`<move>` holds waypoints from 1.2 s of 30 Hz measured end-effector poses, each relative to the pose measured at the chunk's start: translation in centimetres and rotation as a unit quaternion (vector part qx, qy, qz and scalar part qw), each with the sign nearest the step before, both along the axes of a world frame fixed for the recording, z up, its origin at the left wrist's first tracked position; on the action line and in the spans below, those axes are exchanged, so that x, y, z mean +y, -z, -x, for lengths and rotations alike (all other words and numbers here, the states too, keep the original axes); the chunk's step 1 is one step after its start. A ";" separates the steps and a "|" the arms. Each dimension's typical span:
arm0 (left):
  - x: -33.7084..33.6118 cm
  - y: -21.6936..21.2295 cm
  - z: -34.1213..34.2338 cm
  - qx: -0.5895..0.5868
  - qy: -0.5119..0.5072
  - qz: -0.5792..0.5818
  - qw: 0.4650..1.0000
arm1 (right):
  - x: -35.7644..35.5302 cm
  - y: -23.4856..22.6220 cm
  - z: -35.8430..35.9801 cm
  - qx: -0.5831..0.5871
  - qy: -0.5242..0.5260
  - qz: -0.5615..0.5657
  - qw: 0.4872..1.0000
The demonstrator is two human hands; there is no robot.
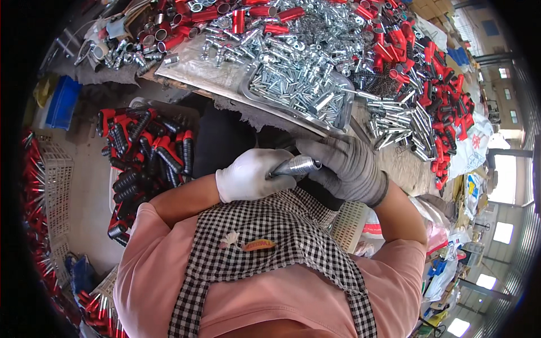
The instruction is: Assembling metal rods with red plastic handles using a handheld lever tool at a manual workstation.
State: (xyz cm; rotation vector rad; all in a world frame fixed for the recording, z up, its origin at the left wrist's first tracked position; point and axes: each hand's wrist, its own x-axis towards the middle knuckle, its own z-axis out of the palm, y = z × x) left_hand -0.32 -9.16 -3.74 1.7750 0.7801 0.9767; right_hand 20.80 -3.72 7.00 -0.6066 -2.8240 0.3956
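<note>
Left fingers: the left hand (pixel 248 176), in a white glove, has its fingers curled tight around the near end of a metal tube (pixel 296 166).
Right fingers: the right hand (pixel 346 167), in a grey glove, has its fingers closed over the tube's far end; whether they pinch it or only cup it I cannot tell.
Tube: shiny, short, held level between both hands, just above the apron (pixel 270 236) and near the table (pixel 394 163) edge, touching nothing else.
Tray: a steel tray (pixel 338 115) of silver pins lies on the table just beyond the hands, its corner at the edge.
Far heap: loose silver parts (pixel 304 34) and red sleeves (pixel 445 84) cover the table, far and right.
Left crate: a crate (pixel 147 160) of red and black grips stands low on the left, by the floor.
Risk: the tube looks smooth and the gloves thick, so it could slip and drop between lap and table.
Risk: the tray sits near the edge; a knock from the right wrist could tip pins to the floor.
</note>
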 end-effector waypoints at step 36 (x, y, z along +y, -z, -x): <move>0.5 -1.2 1.0 0.069 0.002 0.016 0.997 | 0.7 3.9 -2.1 0.232 0.059 0.338 0.910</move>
